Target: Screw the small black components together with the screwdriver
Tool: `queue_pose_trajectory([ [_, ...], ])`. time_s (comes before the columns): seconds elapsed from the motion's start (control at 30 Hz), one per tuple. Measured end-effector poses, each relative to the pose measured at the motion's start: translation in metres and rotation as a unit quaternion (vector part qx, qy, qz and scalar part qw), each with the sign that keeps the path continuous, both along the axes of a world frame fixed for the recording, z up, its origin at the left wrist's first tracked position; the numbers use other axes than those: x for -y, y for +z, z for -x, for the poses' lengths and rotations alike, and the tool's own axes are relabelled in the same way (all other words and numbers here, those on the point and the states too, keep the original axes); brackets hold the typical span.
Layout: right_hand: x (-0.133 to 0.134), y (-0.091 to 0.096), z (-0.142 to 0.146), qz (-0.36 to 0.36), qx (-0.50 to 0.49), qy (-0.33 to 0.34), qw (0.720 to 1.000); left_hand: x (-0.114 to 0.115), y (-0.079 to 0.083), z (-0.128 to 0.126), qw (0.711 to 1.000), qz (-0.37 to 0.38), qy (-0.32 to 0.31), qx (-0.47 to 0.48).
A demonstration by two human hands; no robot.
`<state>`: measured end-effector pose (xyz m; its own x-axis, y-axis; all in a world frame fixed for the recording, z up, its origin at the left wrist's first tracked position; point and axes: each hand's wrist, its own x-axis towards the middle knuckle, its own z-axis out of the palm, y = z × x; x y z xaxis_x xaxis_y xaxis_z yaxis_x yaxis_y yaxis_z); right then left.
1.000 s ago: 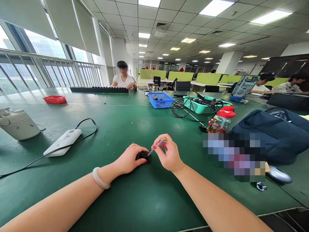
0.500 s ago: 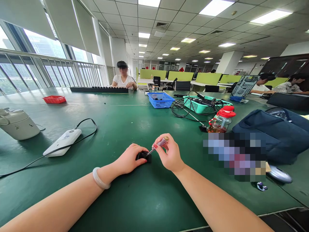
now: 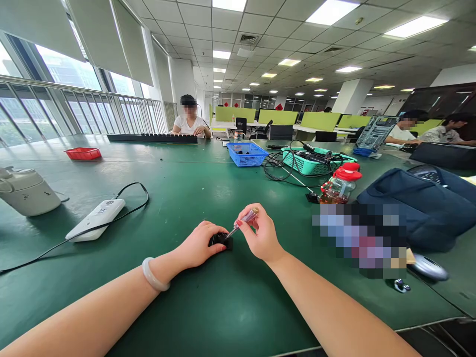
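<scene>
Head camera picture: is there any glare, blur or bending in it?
In the head view, pale glare washes the green table near the windows; pixel blocks cover a patch beside the blue bag; the white jug leans outward, likely lens stretch; the right hand and screwdriver-like tool look fairly sharp.

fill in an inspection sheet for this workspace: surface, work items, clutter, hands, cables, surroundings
Surface: green tabletop, glossy, with light reflections.
Work items: small black part, partly hidden by fingers; slim tool, tip at the part.
Clutter: red tray, white device, blue basket, teal basket, red-lidded bottle, dark blue bag; pixelated patch unreadable.
Hands: left hand holds the part; right hand grips the tool.
Cables: black cord crosses the white device; others tangle at the teal basket.
Surroundings: another person across the table, more people at far right; railing and windows at left.
</scene>
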<state>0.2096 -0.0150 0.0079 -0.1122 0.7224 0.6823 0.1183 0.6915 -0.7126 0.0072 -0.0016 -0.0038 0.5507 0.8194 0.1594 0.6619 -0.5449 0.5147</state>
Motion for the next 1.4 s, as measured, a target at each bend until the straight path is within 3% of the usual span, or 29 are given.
queue_pose_trajectory([
  [0.3,-0.002,0.001,-0.002,0.016,0.001,-0.007,1.0,-0.001,-0.002,0.0,1.0,-0.006,-0.004,0.006],
  [0.57,0.007,0.005,0.001,-0.048,0.064,-0.012,0.997,-0.003,-0.005,0.003,1.0,-0.018,-0.014,0.02],
  [1.0,-0.013,-0.006,-0.004,0.07,-0.045,0.005,0.997,-0.002,-0.001,0.001,1.0,-0.006,-0.006,0.007],
  [1.4,-0.004,-0.001,-0.003,0.034,-0.01,0.0,0.999,-0.001,-0.001,0.0,1.0,-0.004,0.0,0.0],
])
